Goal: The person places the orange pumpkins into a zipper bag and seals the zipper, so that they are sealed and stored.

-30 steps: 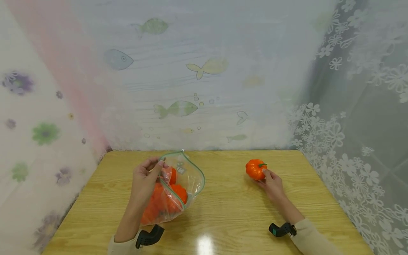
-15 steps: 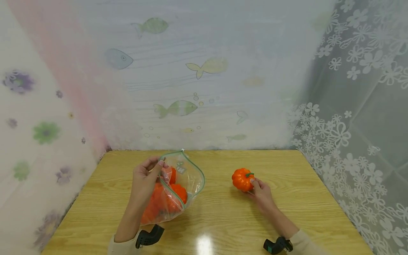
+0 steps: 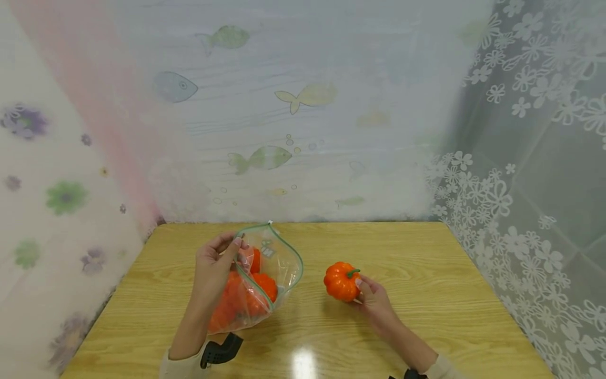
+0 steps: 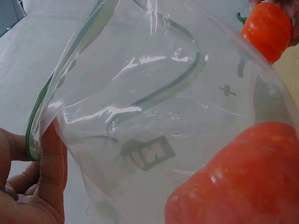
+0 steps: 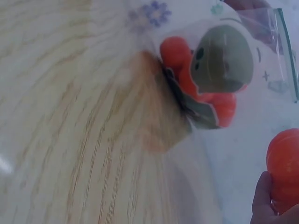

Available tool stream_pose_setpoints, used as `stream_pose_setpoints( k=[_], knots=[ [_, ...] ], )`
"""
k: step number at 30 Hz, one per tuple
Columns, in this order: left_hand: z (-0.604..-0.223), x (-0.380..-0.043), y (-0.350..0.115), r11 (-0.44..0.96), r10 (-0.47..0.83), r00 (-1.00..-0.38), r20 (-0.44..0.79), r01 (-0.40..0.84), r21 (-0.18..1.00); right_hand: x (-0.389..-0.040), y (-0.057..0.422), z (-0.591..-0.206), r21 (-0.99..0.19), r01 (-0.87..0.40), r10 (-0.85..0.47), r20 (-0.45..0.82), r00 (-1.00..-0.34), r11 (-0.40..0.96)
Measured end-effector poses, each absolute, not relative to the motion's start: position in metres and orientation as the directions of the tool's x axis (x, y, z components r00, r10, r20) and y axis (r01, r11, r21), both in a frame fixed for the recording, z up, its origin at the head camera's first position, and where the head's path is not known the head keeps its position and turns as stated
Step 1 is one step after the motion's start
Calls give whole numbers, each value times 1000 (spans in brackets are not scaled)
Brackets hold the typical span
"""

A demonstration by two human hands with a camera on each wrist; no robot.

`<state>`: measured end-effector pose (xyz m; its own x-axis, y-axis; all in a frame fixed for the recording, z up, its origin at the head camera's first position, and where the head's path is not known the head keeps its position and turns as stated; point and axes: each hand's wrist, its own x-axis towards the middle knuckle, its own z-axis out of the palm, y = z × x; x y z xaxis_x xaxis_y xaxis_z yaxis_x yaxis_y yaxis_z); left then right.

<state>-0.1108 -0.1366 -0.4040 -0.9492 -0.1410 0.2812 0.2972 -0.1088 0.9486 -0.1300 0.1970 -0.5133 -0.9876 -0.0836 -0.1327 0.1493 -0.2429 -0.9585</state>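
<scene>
My left hand (image 3: 215,268) pinches the green-edged rim of a clear zip bag (image 3: 289,263), whose mouth gapes open toward the right. Several orange toy pumpkins (image 3: 265,287) lie inside it, partly blurred by the plastic. In the left wrist view the thumb and fingers grip the bag's zip edge (image 4: 32,135), and one pumpkin shows large through the film. To the right of the bag, apart from it, my right hand (image 3: 379,305) holds another orange pumpkin (image 3: 340,281) with a green stem. The right wrist view shows a thumb (image 5: 262,196) against that pumpkin.
Both hands work over a light wooden table (image 3: 426,273). Behind it stands a pale wall (image 3: 322,137) painted with fish, and flowered panels flank both sides. Black wrist cameras (image 3: 221,351) sit on the forearms.
My right hand has carried its pumpkin leftward and nearer to me, closer to the bag's mouth. The left hand and the bag stay practically where they were.
</scene>
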Motion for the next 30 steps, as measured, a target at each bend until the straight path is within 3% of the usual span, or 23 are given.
stream_pose_setpoints(
  k=[14,30],
  knots=[
    [-397,-136,-155,-98,-108,-963,248,259,961,-122,160,-480,-943,33,-357,93,-929,-331],
    [-396,-151,-163,-77,-69,-964,257,262,962,-138,124,-434,-937,-57,-360,189,-914,-345]
  ],
)
